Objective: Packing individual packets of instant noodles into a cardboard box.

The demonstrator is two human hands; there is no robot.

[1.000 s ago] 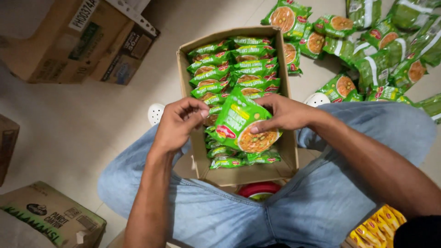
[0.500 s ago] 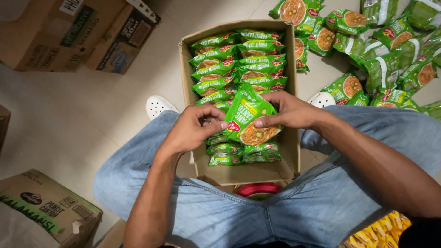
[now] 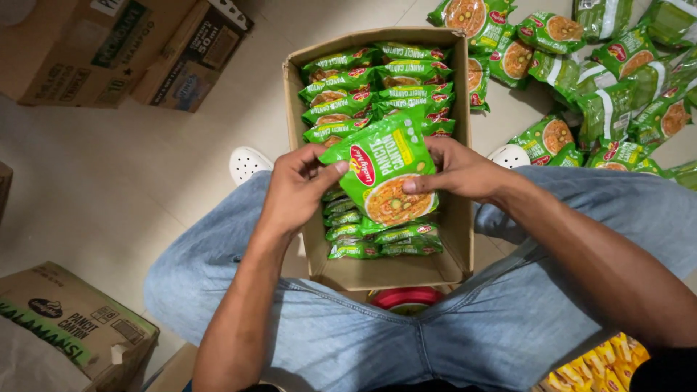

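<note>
Hands first: your left hand (image 3: 294,190) and your right hand (image 3: 457,170) both grip one green noodle packet (image 3: 381,174), held tilted just above the open cardboard box (image 3: 457,239) that stands on the floor between your knees. Your left hand is curled shut on the packet's left edge, thumb lying across the front and the other fingers tucked behind it. Your right hand pinches the right edge, with the thumb on the front near the picture of the noodle bowl and the rest of the fingers wrapped around the back. Under the packet, the box holds rows of matching packets (image 3: 377,87), stacked on edge in two columns from the far wall toward the near wall; the near end of the box shows a bare strip of cardboard bottom. You sit with your jeans (image 3: 465,327) spread to either side of the box, and your white shoes (image 3: 247,163) poke out beside its left and right walls. A red round object (image 3: 406,297) shows just under the box's near wall, mostly hidden. On the floor past the box's far right corner lies a loose heap of green packets (image 3: 602,87). Closed cartons (image 3: 109,51) sit toward the far left, another carton (image 3: 65,327) lies at the near left, and yellow packets (image 3: 602,363) show at the near right.
</note>
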